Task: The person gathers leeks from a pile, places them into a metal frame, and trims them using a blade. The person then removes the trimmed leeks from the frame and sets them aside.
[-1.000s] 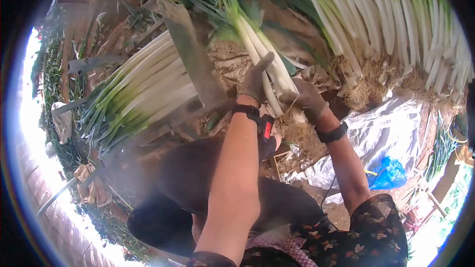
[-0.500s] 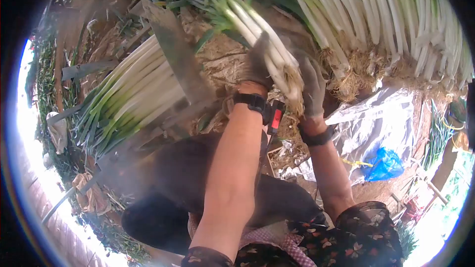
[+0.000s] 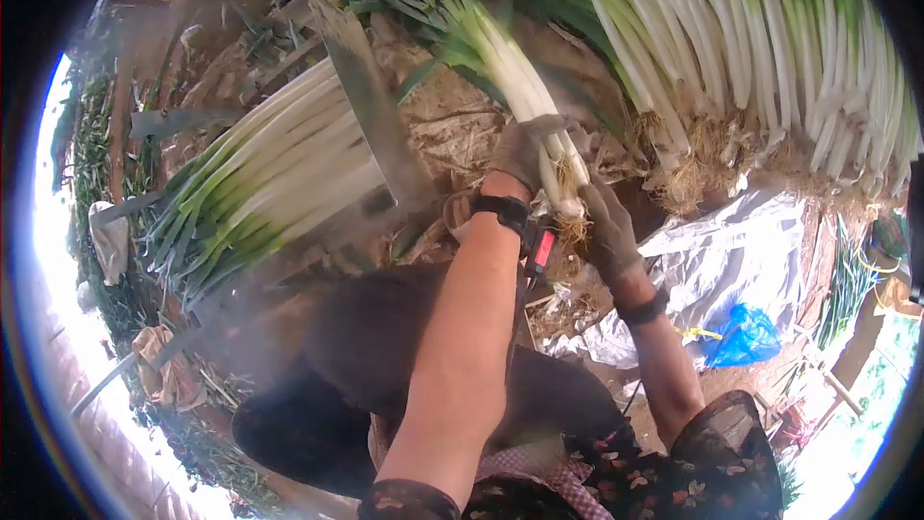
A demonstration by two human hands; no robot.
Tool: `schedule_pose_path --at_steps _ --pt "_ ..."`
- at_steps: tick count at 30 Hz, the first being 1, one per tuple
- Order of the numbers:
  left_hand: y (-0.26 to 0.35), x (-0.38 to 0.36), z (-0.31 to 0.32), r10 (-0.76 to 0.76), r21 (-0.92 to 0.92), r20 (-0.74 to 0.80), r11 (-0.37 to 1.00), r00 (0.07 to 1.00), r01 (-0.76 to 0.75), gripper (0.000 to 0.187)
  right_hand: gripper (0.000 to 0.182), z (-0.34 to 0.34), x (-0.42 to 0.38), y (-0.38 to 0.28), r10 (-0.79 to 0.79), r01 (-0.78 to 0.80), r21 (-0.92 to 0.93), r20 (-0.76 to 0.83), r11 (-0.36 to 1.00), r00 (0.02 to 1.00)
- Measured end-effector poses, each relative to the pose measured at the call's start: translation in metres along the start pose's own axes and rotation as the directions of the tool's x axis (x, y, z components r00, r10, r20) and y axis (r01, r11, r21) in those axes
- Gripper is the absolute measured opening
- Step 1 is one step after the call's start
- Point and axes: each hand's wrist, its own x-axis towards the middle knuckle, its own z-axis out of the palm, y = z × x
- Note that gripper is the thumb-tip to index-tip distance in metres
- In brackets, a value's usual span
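Observation:
A small bunch of large green onions (image 3: 515, 77) lies slanting in front of me, leaves away and roots toward me. My left hand (image 3: 520, 149), in a grey-brown glove, is closed around the white stalks just above the roots. My right hand (image 3: 608, 231), gloved too, grips at the root end from the right side; its fingertips are partly hidden. Dark straps are on both wrists, and a black item with a red patch (image 3: 544, 250) sits beside the left one.
Many green onions (image 3: 760, 48) with roots are piled at upper right. Trimmed green onions (image 3: 289, 164) lie at left against a flat metal plate (image 3: 361, 96). White plastic sheeting (image 3: 722, 241) and a blue plastic bag (image 3: 743, 335) lie at right. Leaf scraps cover the left ground.
The bunch and my left hand have moved slightly down and right in view. My right hand has slid down from beside the stalks to the root end. The view has also shifted a little.

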Motion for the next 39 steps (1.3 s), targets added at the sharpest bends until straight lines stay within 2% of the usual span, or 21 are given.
schedule_pose_path --at_steps 1,3,4,5,7,9,10,13,14,15,17,19,21,22,25,29,31,33,35,37,39 --pt "-0.001 0.001 -0.005 -0.006 -0.007 -0.002 1.000 1.000 0.006 0.023 0.038 -0.015 -0.011 -0.009 0.069 -0.037 -0.153 0.207 0.987 0.976" --pt "-0.002 0.001 -0.007 0.047 -0.103 -0.011 0.994 0.999 -0.048 0.023 0.032 -0.051 -0.027 -0.019 0.280 -0.003 -0.455 0.543 0.890 0.792" --pt "-0.011 0.015 -0.017 0.061 0.009 -0.061 0.998 0.996 -0.060 0.024 0.034 -0.061 -0.037 0.037 -0.299 0.624 -0.605 0.556 0.495 0.776" --pt "-0.021 0.025 -0.027 0.044 -0.001 -0.060 0.999 0.997 -0.044 0.024 0.038 -0.062 -0.035 -0.008 0.128 0.043 -0.533 0.281 0.845 0.951" --pt "-0.030 0.042 -0.030 -0.029 -0.007 -0.034 1.000 0.999 0.028 0.035 0.043 -0.051 -0.026 -0.021 -0.009 0.008 -0.310 -0.004 0.951 1.000" --pt "-0.034 0.042 -0.017 -0.014 -0.025 -0.004 1.000 1.000 0.014 0.036 0.047 -0.008 0.004 -0.015 -0.326 0.236 -0.308 -0.285 0.922 0.902" --pt "-0.039 0.044 -0.012 0.005 -0.059 0.044 0.998 0.999 -0.003 0.036 0.045 0.007 0.023 -0.036 -0.381 0.328 -0.215 -0.292 0.920 0.877" --pt "-0.019 0.024 -0.002 0.068 0.052 0.004 0.996 0.998 -0.068 0.039 0.038 0.027 0.055 -0.035 -0.289 0.280 -0.081 -0.378 0.957 0.879" --pt "-0.021 0.023 -0.004 0.092 0.065 0.001 0.994 0.996 -0.092 0.032 0.037 0.030 0.060 -0.024 -0.474 0.309 -0.436 -0.345 0.845 0.810" --pt "-0.016 0.013 0.003 0.119 0.078 0.002 0.990 0.993 -0.119 0.024 0.037 0.022 0.061 -0.037 -0.488 0.323 -0.439 -0.341 0.839 0.803" --pt "-0.016 0.004 0.003 0.170 0.094 -0.084 0.982 0.982 -0.162 0.026 0.033 0.004 0.055 -0.059 -0.127 0.068 -0.574 -0.064 0.816 0.990" --pt "-0.028 0.016 -0.017 -0.050 0.017 -0.082 0.999 0.995 0.052 0.035 0.028 -0.002 0.069 -0.054 -0.124 0.087 -0.585 -0.023 0.806 0.992" --pt "-0.026 0.008 -0.013 -0.073 0.028 -0.150 0.997 0.986 0.078 0.046 0.044 -0.005 0.084 -0.065 0.079 0.067 -0.766 0.152 0.639 0.985" --pt "-0.025 0.008 -0.019 -0.075 0.035 -0.100 0.996 0.992 0.079 0.050 0.043 -0.003 0.088 -0.066 0.034 0.118 -0.812 0.167 0.572 0.985" --pt "-0.031 0.018 -0.035 -0.094 0.073 -0.080 0.992 0.992 0.099 0.060 0.045 0.000 0.100 -0.053 0.043 0.126 -0.828 0.178 0.546 0.983" --pt "-0.036 0.016 -0.032 0.040 -0.043 -0.064 0.998 0.997 -0.043 0.065 0.050 0.006 0.099 -0.063 0.114 0.161 -0.876 0.237 0.455 0.965" --pt "-0.029 0.009 -0.027 0.082 -0.058 -0.079 0.995 0.993 -0.087 0.065 0.055 0.002 0.090 -0.061 0.156 0.052 -0.775 0.191 0.629 0.969" --pt "-0.019 -0.004 -0.016 -0.049 -0.086 -0.107 0.995 0.993 0.040 0.061 0.058 -0.004 0.070 -0.063 0.189 0.047 -0.789 0.204 0.613 0.961" --pt "-0.023 0.006 -0.024 -0.099 -0.182 0.008 0.978 0.995 0.099 0.053 0.061 -0.009 0.055 -0.056 0.013 0.129 -0.725 0.186 0.676 0.983" --pt "-0.035 0.014 -0.037 -0.017 -0.004 0.000 1.000 1.000 0.017 0.056 0.064 -0.020 0.053 -0.072 0.045 0.169 -0.740 0.260 0.651 0.965" --pt "-0.033 0.020 -0.039 -0.108 -0.006 -0.023 0.994 0.994 0.108 0.049 0.066 -0.021 0.055 -0.075 0.084 0.206 -0.748 0.330 0.630 0.940"
